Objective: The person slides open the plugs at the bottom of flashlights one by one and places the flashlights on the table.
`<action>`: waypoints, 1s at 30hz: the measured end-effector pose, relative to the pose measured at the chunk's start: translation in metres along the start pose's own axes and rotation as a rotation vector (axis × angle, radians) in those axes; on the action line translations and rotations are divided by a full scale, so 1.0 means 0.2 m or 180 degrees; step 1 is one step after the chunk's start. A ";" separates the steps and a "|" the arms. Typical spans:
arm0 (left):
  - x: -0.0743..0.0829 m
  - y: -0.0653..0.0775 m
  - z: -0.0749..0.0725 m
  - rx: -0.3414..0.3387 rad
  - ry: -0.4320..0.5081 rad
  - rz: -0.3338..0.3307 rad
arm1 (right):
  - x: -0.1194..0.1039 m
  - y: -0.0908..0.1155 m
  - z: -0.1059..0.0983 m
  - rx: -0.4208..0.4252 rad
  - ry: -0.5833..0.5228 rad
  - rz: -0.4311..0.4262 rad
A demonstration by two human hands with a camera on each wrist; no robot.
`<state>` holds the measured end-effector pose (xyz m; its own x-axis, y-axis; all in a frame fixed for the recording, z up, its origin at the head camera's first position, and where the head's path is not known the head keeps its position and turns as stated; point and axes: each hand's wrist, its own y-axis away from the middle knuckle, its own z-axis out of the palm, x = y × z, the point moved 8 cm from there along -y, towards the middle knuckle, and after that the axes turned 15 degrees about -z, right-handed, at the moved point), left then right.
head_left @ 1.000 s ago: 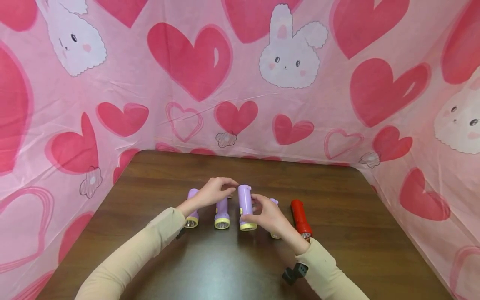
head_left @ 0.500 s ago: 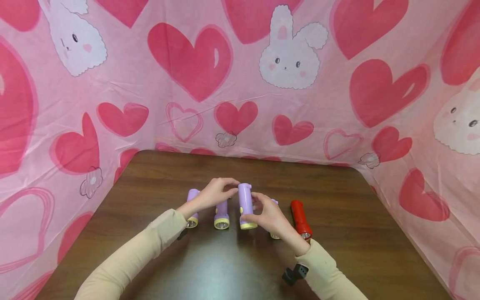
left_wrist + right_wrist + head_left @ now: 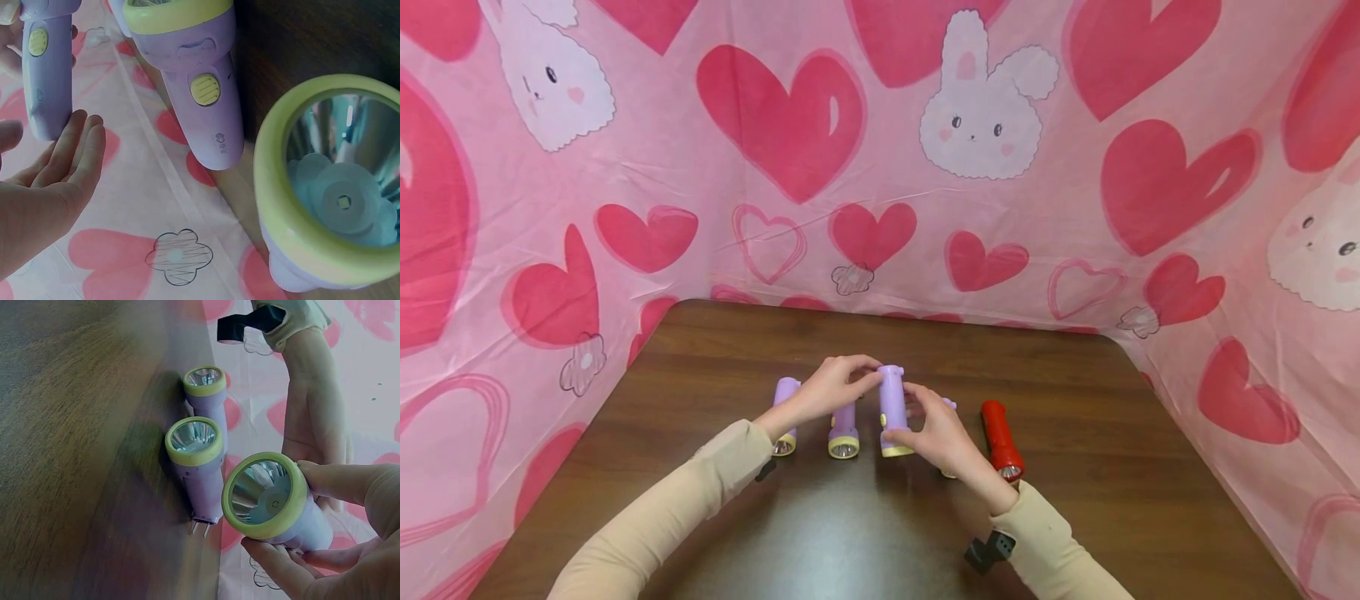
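My right hand (image 3: 943,429) grips a purple flashlight (image 3: 892,408) with a yellow rim, thumb and fingers around its head end. The flashlight is held tail up, its lens facing down toward me, with a yellow switch (image 3: 38,42) on its side. My left hand (image 3: 831,387) reaches in from the left. In the left wrist view its extended fingertips (image 3: 78,119) are right at the flashlight's tail end, the thumb on the other side. Below the left hand lie two more purple flashlights, one at far left (image 3: 786,390) and one nearer (image 3: 844,433).
Another purple flashlight (image 3: 950,405) is mostly hidden behind my right hand. A red flashlight (image 3: 1000,437) lies to its right on the brown wooden table (image 3: 820,533). Metal prongs (image 3: 201,528) stick out from one purple flashlight's tail. A pink heart-patterned cloth (image 3: 895,175) surrounds the table.
My left hand has moved slightly right, up to the tail of the held flashlight. The right hand has raised that flashlight a little.
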<state>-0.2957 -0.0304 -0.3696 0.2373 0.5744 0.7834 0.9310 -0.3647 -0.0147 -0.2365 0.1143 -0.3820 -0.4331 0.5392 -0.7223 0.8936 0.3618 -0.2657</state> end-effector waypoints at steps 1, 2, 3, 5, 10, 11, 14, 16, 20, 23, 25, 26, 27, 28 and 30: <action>0.00 0.00 0.00 -0.0004 0.0010 -0.0021 | 0.00 0.00 0.00 -0.0001 -0.0001 -0.0012; 0.00 0.00 0.00 -0.0002 0.0011 -0.0031 | -0.01 0.00 0.00 0.0005 -0.0012 -0.0035; 0.00 0.00 0.00 0.0005 0.0011 -0.0036 | -0.01 0.00 0.00 0.0007 -0.0022 -0.0058; 0.00 0.00 -0.01 0.0010 0.0014 -0.0034 | -0.02 0.00 0.00 0.0020 -0.0015 -0.0123; 0.01 0.00 -0.01 0.0030 0.0004 -0.0033 | -0.04 -0.01 0.01 0.0059 0.0067 -0.0297; 0.01 0.00 -0.01 0.0031 0.0009 -0.0030 | -0.04 -0.01 0.01 0.0070 0.0069 -0.0313; 0.02 0.01 -0.01 0.0025 0.0059 -0.0008 | -0.04 -0.01 0.01 0.0091 0.0048 -0.0299; 0.02 0.01 -0.02 0.0025 0.0118 -0.0006 | -0.04 -0.01 0.01 0.0094 0.0051 -0.0271; 0.02 0.01 -0.03 0.0074 0.0208 -0.0002 | -0.02 -0.01 0.01 0.0068 0.0110 -0.0155; 0.03 0.01 -0.03 0.0120 0.0218 0.0004 | -0.02 -0.01 0.00 0.0052 0.0147 -0.0055; 0.04 0.02 -0.04 0.0134 0.0225 0.0009 | -0.02 0.00 0.00 0.0063 0.0151 -0.0026; 0.05 0.02 -0.04 0.0145 0.0228 0.0010 | -0.02 0.00 0.00 0.0074 0.0155 -0.0032; 0.05 0.03 -0.04 0.0155 0.0235 0.0004 | -0.02 0.00 0.00 0.0087 0.0151 -0.0044; 0.06 0.03 -0.04 0.0170 0.0237 -0.0003 | -0.03 0.00 0.00 0.0102 0.0140 -0.0054; 0.07 0.04 -0.05 0.0198 0.0247 -0.0005 | -0.03 0.00 0.00 0.0123 0.0116 -0.0089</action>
<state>-0.2884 -0.0321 -0.3537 0.2159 0.5155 0.8293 0.9474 -0.3162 -0.0501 -0.2346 0.1109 -0.3764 -0.4613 0.5569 -0.6907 0.8847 0.3478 -0.3104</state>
